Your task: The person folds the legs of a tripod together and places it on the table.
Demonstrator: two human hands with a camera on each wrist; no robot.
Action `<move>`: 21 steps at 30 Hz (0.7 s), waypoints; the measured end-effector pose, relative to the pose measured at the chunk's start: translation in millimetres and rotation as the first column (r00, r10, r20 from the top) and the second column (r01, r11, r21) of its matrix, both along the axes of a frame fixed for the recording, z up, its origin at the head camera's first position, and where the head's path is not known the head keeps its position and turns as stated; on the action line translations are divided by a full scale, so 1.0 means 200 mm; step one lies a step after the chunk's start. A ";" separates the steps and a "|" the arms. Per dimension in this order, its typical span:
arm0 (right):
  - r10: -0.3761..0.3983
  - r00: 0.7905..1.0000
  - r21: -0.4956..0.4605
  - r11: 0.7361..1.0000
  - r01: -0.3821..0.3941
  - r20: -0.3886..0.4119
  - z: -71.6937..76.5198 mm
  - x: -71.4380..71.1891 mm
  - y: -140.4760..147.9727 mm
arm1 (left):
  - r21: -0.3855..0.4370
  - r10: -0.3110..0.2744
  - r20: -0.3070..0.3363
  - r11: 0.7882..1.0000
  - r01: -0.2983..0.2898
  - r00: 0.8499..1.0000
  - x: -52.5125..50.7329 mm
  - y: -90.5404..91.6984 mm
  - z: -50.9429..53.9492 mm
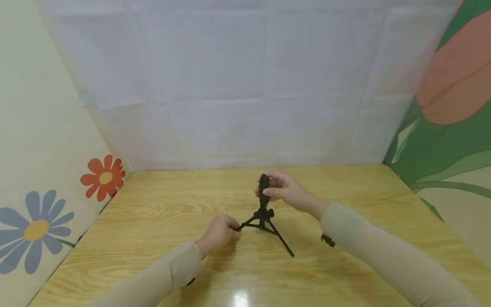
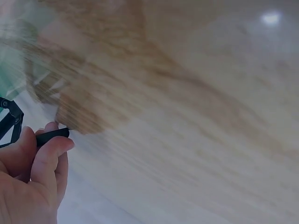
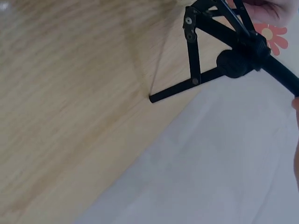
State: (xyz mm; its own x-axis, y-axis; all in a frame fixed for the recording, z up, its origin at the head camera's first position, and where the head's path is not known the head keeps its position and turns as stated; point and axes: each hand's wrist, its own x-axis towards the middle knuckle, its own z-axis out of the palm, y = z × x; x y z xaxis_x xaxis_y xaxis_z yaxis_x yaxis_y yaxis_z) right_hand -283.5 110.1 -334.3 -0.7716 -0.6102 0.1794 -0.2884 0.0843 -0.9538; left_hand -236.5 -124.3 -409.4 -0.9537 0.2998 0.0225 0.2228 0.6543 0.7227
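A small black tripod [image 1: 262, 215] stands with its legs spread on the wooden table. Around its upright column, my right hand [image 1: 285, 190] curls its fingers and thumb. One leg's end is pinched by my left hand [image 1: 220, 232]; in the left wrist view the leg tip [image 2: 53, 136] pokes out between thumb and fingers of that hand [image 2: 35, 177]. The right wrist view shows the tripod's hub and knob [image 3: 233, 63], with another leg [image 3: 175, 88] reaching down to the wood. Only an edge of the right hand appears there.
The wooden table [image 1: 153, 204] ends at a white creased cloth backdrop [image 1: 207, 85]. On the left is a panel with a red flower [image 1: 105, 178] and a blue one [image 1: 36, 230]; a green and pink painted panel [image 1: 456, 85] stands on the right.
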 end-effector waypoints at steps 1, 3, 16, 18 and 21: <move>0.006 1.000 0.005 1.000 -0.006 -0.005 0.00 0.00 0.00 | 0.002 -0.002 0.001 1.000 0.002 1.000 0.00 0.00 0.00; 0.021 1.000 0.016 1.000 -0.021 -0.022 0.02 -0.01 0.00 | -0.001 -0.007 -0.001 1.000 0.007 1.000 0.00 0.00 0.00; -0.001 0.994 0.037 0.999 0.005 -0.105 0.07 0.00 -0.03 | 0.035 0.012 -0.060 0.999 -0.009 0.998 0.00 -0.02 -0.01; -0.009 0.995 0.027 1.000 0.011 -0.096 0.06 0.00 -0.03 | 0.046 0.029 -0.066 0.999 -0.026 0.997 0.00 -0.03 -0.01; -0.030 0.996 0.013 0.999 0.031 -0.087 0.05 0.01 -0.04 | 0.054 0.034 -0.072 0.998 -0.030 0.997 0.00 -0.03 -0.01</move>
State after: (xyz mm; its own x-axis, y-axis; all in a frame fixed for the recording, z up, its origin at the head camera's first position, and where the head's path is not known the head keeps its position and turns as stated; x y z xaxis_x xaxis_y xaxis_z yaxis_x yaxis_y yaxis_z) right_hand -282.3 102.9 -324.0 -0.7718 -0.5896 0.2379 -0.3671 0.1078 -0.9239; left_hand -237.5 -130.0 -412.1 -0.9580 0.2658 0.1073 0.2556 0.6230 0.7393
